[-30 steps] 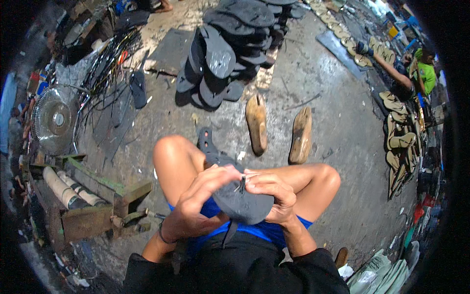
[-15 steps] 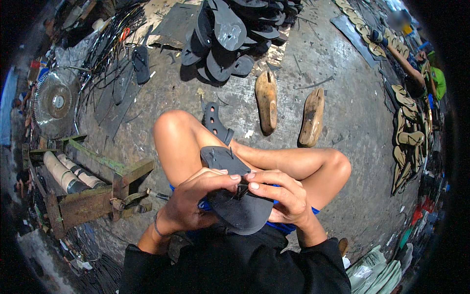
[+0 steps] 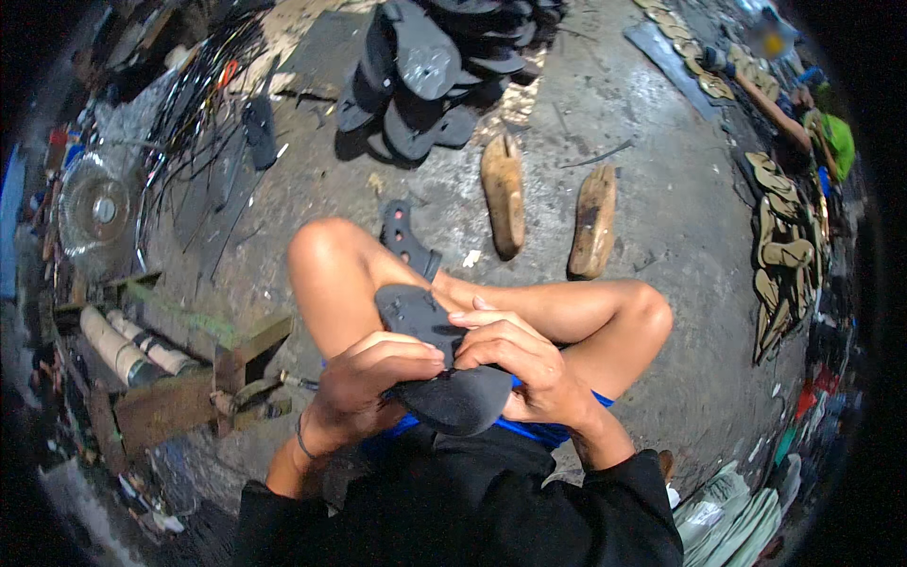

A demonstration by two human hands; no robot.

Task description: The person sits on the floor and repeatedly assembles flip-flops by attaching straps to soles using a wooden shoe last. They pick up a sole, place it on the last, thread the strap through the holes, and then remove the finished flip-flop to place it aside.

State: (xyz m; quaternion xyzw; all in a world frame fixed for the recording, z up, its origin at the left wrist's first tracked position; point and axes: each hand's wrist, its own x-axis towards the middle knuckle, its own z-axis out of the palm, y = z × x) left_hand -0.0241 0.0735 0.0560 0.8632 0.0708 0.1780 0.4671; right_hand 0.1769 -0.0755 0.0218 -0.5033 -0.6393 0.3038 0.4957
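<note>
Over my lap I hold a black flip-flop sole (image 3: 457, 406), its two ends showing on either side of my fingers. It is bent across the middle, with the near end tilted up. My left hand (image 3: 370, 380) is closed on its left edge, fingertips pressing at the bend. From the right, my right hand (image 3: 525, 367) grips the opposite edge, its fingers curled over the upper face. Small dark pieces stick up from the far end; the fingers hide most of the sole's middle.
Two wooden shoe lasts (image 3: 504, 200) stand on the floor ahead, near a pile of black soles (image 3: 420, 71). A grey clog (image 3: 406, 236) is on my foot. At left are a wooden frame (image 3: 170, 406) and a fan (image 3: 99, 206). Tan flip-flops (image 3: 784, 253) line the right, near another person's arm (image 3: 777, 115).
The sole has been bent more sharply, its near end now folded up. My right fingers have moved from the middle onto its far part. The whole view has shifted a little.
</note>
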